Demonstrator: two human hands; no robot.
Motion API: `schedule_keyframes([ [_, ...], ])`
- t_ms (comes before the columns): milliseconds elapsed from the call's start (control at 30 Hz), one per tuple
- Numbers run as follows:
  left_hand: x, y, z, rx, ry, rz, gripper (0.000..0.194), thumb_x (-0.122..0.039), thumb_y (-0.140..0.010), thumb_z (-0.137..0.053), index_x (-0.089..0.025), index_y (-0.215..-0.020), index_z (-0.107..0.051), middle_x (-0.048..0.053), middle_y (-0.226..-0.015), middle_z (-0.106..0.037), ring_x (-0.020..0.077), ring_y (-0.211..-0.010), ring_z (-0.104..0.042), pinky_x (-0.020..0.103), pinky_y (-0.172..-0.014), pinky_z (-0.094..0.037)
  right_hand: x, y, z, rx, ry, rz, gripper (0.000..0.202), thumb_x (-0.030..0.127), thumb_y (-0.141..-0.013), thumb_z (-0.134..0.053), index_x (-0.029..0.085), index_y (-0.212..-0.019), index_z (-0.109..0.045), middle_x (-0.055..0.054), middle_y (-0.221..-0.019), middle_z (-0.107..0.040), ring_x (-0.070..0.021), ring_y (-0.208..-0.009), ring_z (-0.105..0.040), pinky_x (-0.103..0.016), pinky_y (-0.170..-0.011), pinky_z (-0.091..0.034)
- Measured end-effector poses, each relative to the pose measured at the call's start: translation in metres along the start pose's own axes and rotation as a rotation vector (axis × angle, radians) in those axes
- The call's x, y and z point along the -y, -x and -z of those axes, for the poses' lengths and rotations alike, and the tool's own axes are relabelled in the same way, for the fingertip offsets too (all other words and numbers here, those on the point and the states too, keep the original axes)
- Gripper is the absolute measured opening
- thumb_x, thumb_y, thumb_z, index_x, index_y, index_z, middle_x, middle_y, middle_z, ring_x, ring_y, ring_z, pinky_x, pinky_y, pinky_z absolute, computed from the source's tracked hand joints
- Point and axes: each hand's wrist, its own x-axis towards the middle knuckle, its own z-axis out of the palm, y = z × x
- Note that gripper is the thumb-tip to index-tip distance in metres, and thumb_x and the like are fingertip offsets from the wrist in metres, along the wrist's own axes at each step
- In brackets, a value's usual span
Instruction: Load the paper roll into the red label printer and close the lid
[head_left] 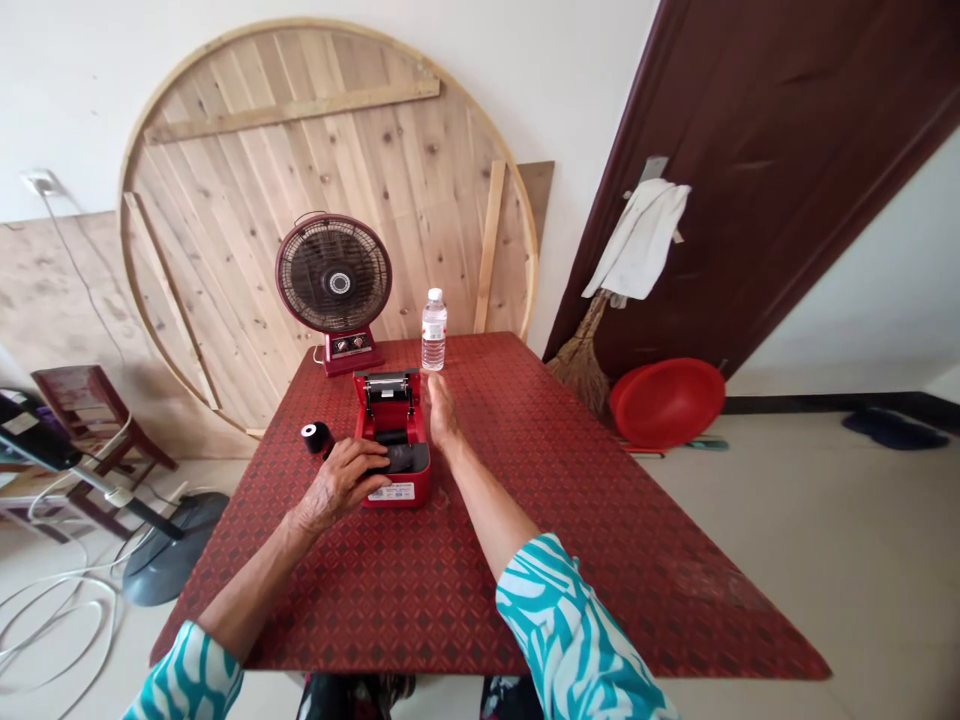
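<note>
A small red machine point(420, 488) with a black inside stands on the red patterned table, its lid raised at the back. My left hand point(346, 478) lies over its front left part, fingers apart and resting on the black section. Along the machine's right side, my right hand point(441, 408) is held upright with fingers stretched toward the raised lid. A black roll point(318, 438) with a white end sits just left of the machine, partly behind my left hand.
Behind the machine stand a fan point(339, 285) and a water bottle point(433, 332). The red table point(570, 480) reaches toward me. A red basin point(667, 402) and a broom point(581, 370) are by the door. A stand base point(176, 550) and cables lie on the left floor.
</note>
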Motion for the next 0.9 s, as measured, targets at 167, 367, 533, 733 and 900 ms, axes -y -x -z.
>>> schedule_keyframes([
  [167, 0.0, 0.006, -0.005, -0.102, -0.06, -0.022, 0.021, -0.034, -0.091, -0.062, -0.02, -0.105, -0.067, 0.012, -0.116, -0.067, 0.0247, -0.114, -0.059, 0.042, -0.095, -0.049, 0.039, 0.005, 0.001, 0.096, 0.171, 0.13, 0.035, 0.053, -0.086, -0.05, 0.025, -0.092, -0.069, -0.001, -0.097, -0.073, -0.0205, -0.099, -0.063, -0.038, -0.097, -0.045],
  [367, 0.001, 0.008, -0.005, -0.192, -0.169, 0.033, 0.029, -0.044, -0.086, -0.065, -0.021, -0.105, -0.067, 0.014, -0.139, -0.052, 0.0337, -0.135, -0.04, 0.052, -0.107, -0.04, 0.037, 0.054, 0.017, 0.08, 0.306, 0.245, 0.038, 0.051, -0.094, -0.04, 0.026, -0.097, -0.068, -0.003, -0.102, -0.072, -0.0207, -0.105, -0.062, -0.04, -0.103, -0.041],
  [533, 0.014, 0.012, -0.005, -0.156, -0.149, 0.188, 0.075, -0.067, -0.079, -0.061, -0.018, -0.133, -0.048, 0.02, -0.139, -0.049, 0.0358, -0.132, -0.044, 0.055, -0.105, -0.04, 0.029, 0.081, 0.019, 0.067, 0.346, 0.284, 0.044, 0.052, -0.096, -0.036, 0.024, -0.09, -0.07, -0.005, -0.121, -0.066, -0.0204, -0.115, -0.059, -0.037, -0.103, -0.042],
  [733, 0.023, 0.02, -0.005, -0.03, -0.148, 0.276, 0.07, -0.071, -0.077, -0.059, -0.02, -0.124, -0.058, 0.018, -0.138, -0.052, 0.0354, -0.132, -0.044, 0.053, -0.108, -0.037, 0.021, 0.087, 0.018, 0.072, 0.337, 0.328, 0.039, 0.046, -0.098, -0.035, 0.025, -0.119, -0.059, -0.005, -0.098, -0.071, -0.0201, -0.109, -0.063, -0.039, -0.102, -0.044],
  [900, 0.022, 0.022, -0.008, -0.062, -0.133, 0.285, 0.062, -0.066, -0.082, -0.057, -0.019, -0.121, -0.061, 0.017, -0.137, -0.051, 0.034, -0.13, -0.045, 0.052, -0.107, -0.038, 0.016, 0.091, 0.02, 0.095, 0.355, 0.356, 0.039, 0.045, -0.098, -0.035, 0.025, -0.123, -0.058, -0.004, -0.099, -0.072, -0.0209, -0.109, -0.064, -0.042, -0.105, -0.041],
])
